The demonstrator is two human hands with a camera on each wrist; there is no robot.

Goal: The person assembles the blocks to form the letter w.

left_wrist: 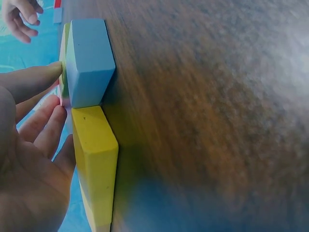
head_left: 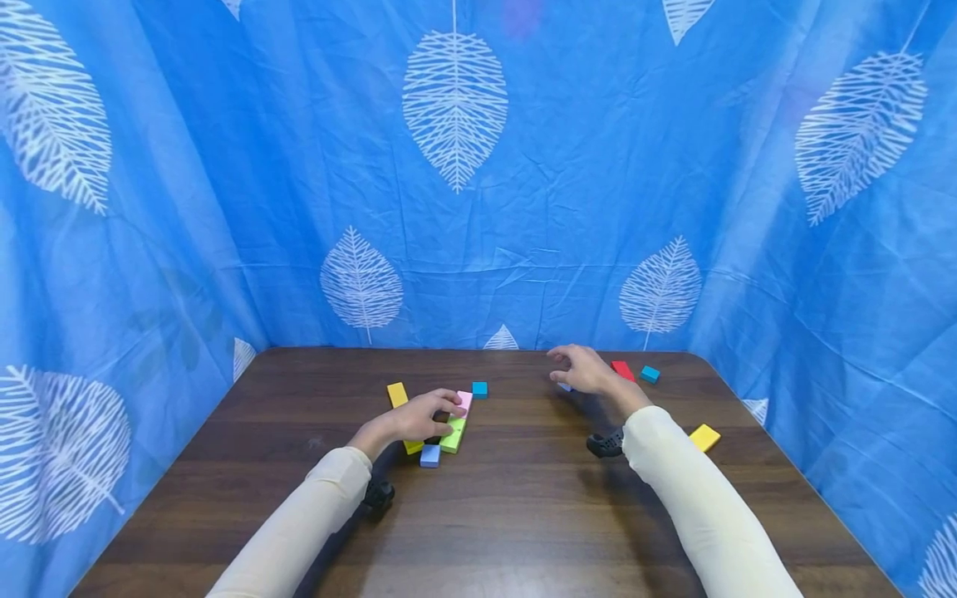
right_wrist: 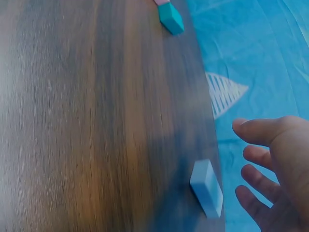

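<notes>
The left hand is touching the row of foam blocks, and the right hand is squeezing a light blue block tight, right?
Not quite. The left hand does touch the row of foam blocks, but the right hand grips nothing: in the right wrist view its fingers are spread open beside the small light blue foam block lying on the wooden table.

A dark wooden table (head_left: 523,515) stands enclosed by blue curtains (head_left: 598,166) printed with white leaves.
</notes>
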